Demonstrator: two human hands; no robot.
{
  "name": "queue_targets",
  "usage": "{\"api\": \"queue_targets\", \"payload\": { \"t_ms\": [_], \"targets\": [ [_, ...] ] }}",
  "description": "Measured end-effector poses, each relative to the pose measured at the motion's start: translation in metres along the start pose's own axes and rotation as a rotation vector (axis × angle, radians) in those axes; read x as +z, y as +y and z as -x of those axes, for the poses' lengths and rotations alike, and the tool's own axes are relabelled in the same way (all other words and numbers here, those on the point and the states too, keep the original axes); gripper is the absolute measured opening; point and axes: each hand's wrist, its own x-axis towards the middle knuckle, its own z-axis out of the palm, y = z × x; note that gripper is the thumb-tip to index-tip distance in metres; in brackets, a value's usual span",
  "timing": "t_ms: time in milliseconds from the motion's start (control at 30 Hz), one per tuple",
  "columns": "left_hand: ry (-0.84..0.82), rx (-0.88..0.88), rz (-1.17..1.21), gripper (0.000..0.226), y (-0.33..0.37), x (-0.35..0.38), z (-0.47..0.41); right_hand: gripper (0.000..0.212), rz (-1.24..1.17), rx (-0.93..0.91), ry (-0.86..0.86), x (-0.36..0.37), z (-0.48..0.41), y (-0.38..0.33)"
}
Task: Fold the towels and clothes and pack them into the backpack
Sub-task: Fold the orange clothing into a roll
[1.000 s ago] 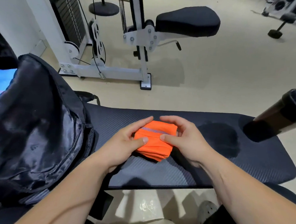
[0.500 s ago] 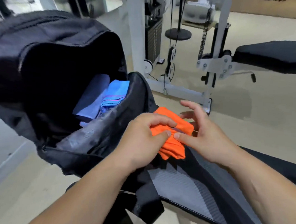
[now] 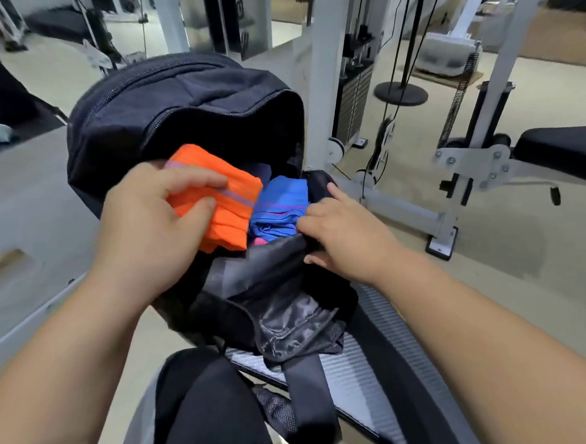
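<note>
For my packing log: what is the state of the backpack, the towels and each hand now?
backpack: unzipped, mouth held open.
orange towel: folded, held at the backpack's mouth.
blue towel: folded, inside the backpack.
left hand: grips the orange towel.
right hand: holds the backpack's front edge.

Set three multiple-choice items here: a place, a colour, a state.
1. The orange cloth is: A on the floor; B at the mouth of the backpack; C on the bench.
2. The cloth beside it, inside, is: A green; B white; C blue.
3. The right hand: A grips the backpack's rim; B lies flat; C holds a bottle.
1 B: the left hand holds it at the opening. 2 C: the blue cloth shows beside the orange. 3 A: thumb and fingers pinch the rim.
</note>
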Motion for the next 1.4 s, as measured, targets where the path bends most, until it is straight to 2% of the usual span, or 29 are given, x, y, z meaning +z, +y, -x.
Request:
{"api": "queue_targets", "payload": {
  "t_ms": [100, 300, 467, 567, 667, 767, 833, 900, 967, 1000, 1100, 1167, 1333, 1400],
  "targets": [
    [0.007, 0.085, -0.054, 0.035, 0.001, -0.006, -0.007, 0.031, -0.037, -0.027, 0.052, 0.0, 0.018, 0.005],
    [-0.13, 0.3, 0.0, 0.033, 0.028, -0.007, -0.046, 0.028, -0.041, -0.016, 0.115, -0.023, 0.078, -0.012],
    [-0.313, 0.408, 0.026, 0.03, 0.054, 0.026, -0.067, 0.029, -0.042, 0.078, 0.131, -0.039, 0.151, -0.023],
    [-0.426, 0.512, 0.02, 0.024, 0.075, 0.054, -0.065, 0.026, -0.034, 0.15, 0.119, -0.041, 0.177, -0.034],
    [-0.527, 0.55, 0.09, 0.027, 0.094, 0.074, -0.05, 0.026, -0.066, 0.186, 0.137, -0.032, 0.194, -0.043],
    [-0.602, 0.536, 0.105, 0.029, 0.1, 0.087, -0.028, 0.038, -0.248, 0.289, 0.356, -0.044, 0.2, -0.027],
    [-0.605, 0.513, 0.149, 0.027, 0.098, 0.095, -0.013, 0.045, -0.179, 0.419, 0.523, -0.061, 0.196, -0.002],
    [-0.631, 0.405, 0.308, 0.025, 0.093, 0.106, 0.003, 0.055, -0.025, 0.519, 0.487, -0.078, 0.185, 0.024],
    [-0.744, 0.215, 0.482, 0.027, 0.085, 0.113, 0.014, 0.061, 0.028, 0.57, 0.363, -0.091, 0.17, 0.046],
    [-0.823, 0.164, 0.488, 0.027, 0.078, 0.114, 0.017, 0.063, 0.017, 0.579, 0.316, -0.097, 0.162, 0.056],
    [-1.155, 0.236, 0.238, 0.026, 0.057, 0.112, 0.013, 0.066, -0.165, 0.528, 0.333, -0.114, 0.142, 0.079],
    [-1.29, 0.303, 0.139, 0.025, 0.055, 0.113, 0.008, 0.069, -0.281, 0.494, 0.366, -0.114, 0.138, 0.082],
    [-1.405, 0.373, 0.098, 0.039, 0.061, 0.128, 0.002, 0.084, -0.288, 0.544, 0.364, -0.094, 0.147, 0.066],
    [-1.391, 0.387, 0.128, 0.05, 0.061, 0.135, 0.003, 0.086, -0.206, 0.557, 0.376, -0.09, 0.153, 0.059]
  ]
}}
